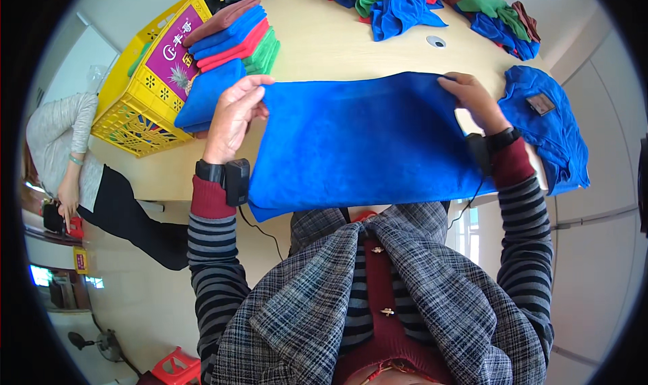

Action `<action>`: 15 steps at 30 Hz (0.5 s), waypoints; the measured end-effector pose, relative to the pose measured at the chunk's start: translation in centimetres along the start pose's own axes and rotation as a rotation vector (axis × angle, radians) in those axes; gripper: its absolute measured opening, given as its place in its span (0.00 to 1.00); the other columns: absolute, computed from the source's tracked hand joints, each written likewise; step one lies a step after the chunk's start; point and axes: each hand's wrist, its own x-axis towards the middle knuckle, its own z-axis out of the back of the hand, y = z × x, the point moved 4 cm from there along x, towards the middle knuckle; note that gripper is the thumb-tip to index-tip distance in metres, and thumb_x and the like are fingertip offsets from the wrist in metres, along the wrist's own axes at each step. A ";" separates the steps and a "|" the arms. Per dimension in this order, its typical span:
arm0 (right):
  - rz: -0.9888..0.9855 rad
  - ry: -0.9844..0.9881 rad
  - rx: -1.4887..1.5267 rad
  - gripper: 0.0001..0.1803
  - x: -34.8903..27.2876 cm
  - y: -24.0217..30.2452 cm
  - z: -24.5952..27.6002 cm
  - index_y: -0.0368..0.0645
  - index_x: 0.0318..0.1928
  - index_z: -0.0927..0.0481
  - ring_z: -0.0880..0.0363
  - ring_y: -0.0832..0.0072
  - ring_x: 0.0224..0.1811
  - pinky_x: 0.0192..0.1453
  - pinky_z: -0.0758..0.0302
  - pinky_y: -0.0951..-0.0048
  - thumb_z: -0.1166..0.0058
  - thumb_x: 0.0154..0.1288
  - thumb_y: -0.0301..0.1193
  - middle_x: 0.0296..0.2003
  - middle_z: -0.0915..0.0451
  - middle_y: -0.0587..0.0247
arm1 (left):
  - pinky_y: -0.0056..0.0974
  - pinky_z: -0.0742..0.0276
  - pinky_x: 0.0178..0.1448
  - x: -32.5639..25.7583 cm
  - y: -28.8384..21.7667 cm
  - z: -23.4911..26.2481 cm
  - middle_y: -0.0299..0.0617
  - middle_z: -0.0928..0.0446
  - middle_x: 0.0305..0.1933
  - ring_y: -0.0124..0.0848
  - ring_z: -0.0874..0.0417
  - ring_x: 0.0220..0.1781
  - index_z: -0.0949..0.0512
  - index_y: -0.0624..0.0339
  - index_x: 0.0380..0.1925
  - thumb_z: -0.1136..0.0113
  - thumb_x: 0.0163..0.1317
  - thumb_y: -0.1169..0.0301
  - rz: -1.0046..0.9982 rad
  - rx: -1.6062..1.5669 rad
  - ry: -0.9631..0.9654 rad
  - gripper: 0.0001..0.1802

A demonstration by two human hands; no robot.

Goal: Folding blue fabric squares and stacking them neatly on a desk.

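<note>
While blue cloth [364,142] hides table edge, left hand [233,118], right hand [476,101] fingers pinch its corners.

The blue cloth [364,142] looks like soft, matt, slightly napped fabric, and the pale wood-look surface [324,44] beneath it is smooth with a faint sheen. Left of the cloth, the yellow crate [138,125] is glossy perforated plastic, beside a stack of folded cloths [233,40] of matt fabric.

A stack of folded cloths [229,37] sits beside a yellow crate [138,94]; loose cloths [432,3] lie beyond.
</note>
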 end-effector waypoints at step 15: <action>0.217 -0.032 0.117 0.10 -3.3 2.5 -12.3 0.36 0.47 0.16 0.26 0.88 0.32 0.35 0.28 0.83 0.39 0.72 0.30 0.33 0.19 0.73 | 0.27 0.21 0.43 -0.9 0.9 -14.0 0.35 0.18 0.42 0.22 0.18 0.38 0.19 0.65 0.48 0.44 0.69 0.81 -0.134 0.290 0.279 0.10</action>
